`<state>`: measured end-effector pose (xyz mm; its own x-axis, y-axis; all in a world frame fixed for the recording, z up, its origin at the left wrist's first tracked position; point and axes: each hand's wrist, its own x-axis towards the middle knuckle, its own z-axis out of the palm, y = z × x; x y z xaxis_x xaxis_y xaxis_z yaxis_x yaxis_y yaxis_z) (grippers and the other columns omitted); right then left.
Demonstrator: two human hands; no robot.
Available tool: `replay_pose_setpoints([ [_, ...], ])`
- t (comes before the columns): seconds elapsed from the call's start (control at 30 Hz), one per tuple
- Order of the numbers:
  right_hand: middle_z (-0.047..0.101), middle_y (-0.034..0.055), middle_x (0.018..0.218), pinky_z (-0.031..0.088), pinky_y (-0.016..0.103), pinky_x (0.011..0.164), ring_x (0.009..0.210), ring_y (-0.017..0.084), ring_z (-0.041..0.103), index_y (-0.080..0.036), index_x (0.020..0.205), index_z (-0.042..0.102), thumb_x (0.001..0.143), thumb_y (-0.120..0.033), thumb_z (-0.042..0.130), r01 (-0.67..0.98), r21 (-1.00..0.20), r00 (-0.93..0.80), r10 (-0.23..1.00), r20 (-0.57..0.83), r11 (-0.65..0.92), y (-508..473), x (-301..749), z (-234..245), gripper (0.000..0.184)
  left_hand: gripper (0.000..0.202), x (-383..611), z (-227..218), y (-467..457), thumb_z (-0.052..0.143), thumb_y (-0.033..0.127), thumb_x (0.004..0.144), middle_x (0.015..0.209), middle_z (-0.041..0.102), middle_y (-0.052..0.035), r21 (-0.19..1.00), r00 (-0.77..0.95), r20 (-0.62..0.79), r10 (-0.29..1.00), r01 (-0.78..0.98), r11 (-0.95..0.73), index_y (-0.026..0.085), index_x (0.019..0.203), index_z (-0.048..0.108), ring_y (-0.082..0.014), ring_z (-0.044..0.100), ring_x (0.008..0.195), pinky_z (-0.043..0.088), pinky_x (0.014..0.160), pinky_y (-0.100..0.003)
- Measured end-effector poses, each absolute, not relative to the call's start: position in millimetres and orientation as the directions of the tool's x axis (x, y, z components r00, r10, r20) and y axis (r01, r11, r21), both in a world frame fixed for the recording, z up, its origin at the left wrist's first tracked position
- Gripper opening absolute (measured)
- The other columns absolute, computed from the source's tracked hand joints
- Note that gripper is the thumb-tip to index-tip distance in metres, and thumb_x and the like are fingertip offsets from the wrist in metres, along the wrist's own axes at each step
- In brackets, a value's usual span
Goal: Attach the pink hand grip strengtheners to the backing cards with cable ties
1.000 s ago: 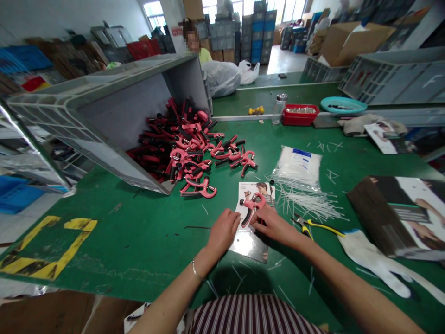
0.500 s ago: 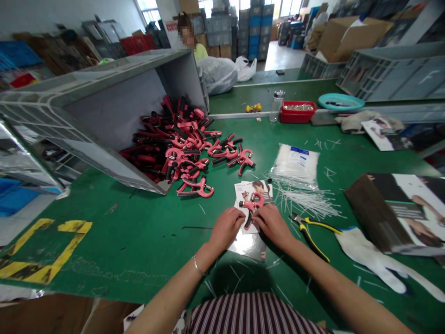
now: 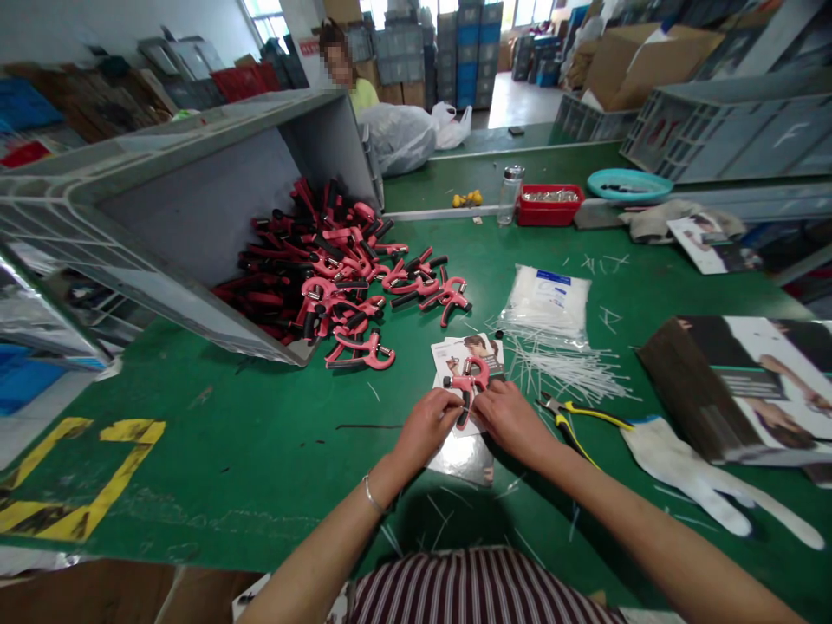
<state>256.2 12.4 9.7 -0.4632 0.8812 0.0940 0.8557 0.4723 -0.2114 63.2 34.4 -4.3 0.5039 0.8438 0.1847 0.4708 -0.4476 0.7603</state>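
Observation:
A red and black spring hand grip (image 3: 477, 374) lies on printed cards (image 3: 445, 354) in front of me. My left hand (image 3: 430, 425) is closed in a pinch at the left of its black handle. From the right, my right hand (image 3: 510, 418) is closed with its fingertips against the same handle. A thin white cable tie (image 3: 464, 406) shows faintly between the fingertips, crossing the handle; its ends are hidden by the fingers. Beneath the hands a glossy sheet (image 3: 463, 459) lies on the green table (image 3: 273, 485).
A tipped grey crate (image 3: 195, 204) spills many hand grips (image 3: 351, 260) at left. Right of the cards lie loose cable ties (image 3: 565, 371), a bag of ties (image 3: 547, 303), yellow-black pliers (image 3: 572, 425), a white glove (image 3: 682, 472) and stacked cards (image 3: 747, 390). A person (image 3: 360, 91) is beyond the crate.
My fingertips have shifted slightly around the handle, and the thin white strip between them shows more clearly. The hand grip stays on the cards. The whole view has shifted a little.

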Motion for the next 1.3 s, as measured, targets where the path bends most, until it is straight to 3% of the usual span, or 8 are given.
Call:
replay_pose_setpoints([
  [0.5,0.072,0.0095,0.096,0.036,0.038,0.084,0.096,0.027,0.062,-0.017,0.092,0.069,0.088,-0.007,0.053,0.871,-0.141,-0.468,0.882,0.051,0.47,16,248,13,0.019,0.013,68,-9,34,0.057,0.013,0.085,0.088,0.066,-0.0037,0.782,0.471,0.093,0.877,0.511,-0.358,0.02,0.084,0.067,-0.0173,0.06,0.087,0.046,0.082,-0.029],
  [1.0,0.073,0.01,0.099,0.039,0.037,0.086,0.097,0.027,0.064,-0.017,0.094,0.07,0.086,-0.004,0.052,0.88,-0.19,-0.432,0.9,0.062,0.436,8,246,13,0.024,0.011,67,-5,29,0.06,0.011,0.083,0.088,0.066,-0.0027,0.787,0.478,0.077,0.875,0.51,-0.348,0.019,0.08,0.067,-0.0164,0.06,0.088,0.043,0.084,-0.027],
  [1.3,0.072,0.0101,0.095,0.038,0.038,0.084,0.094,0.028,0.065,-0.016,0.092,0.069,0.086,-0.004,0.051,0.866,-0.159,-0.474,0.88,0.035,0.473,13,247,0,0.022,0.008,62,-7,29,0.061,0.014,0.086,0.09,0.065,-0.002,0.761,0.519,0.085,0.851,0.517,-0.391,0.018,0.084,0.067,-0.015,0.058,0.09,0.041,0.085,-0.024],
])
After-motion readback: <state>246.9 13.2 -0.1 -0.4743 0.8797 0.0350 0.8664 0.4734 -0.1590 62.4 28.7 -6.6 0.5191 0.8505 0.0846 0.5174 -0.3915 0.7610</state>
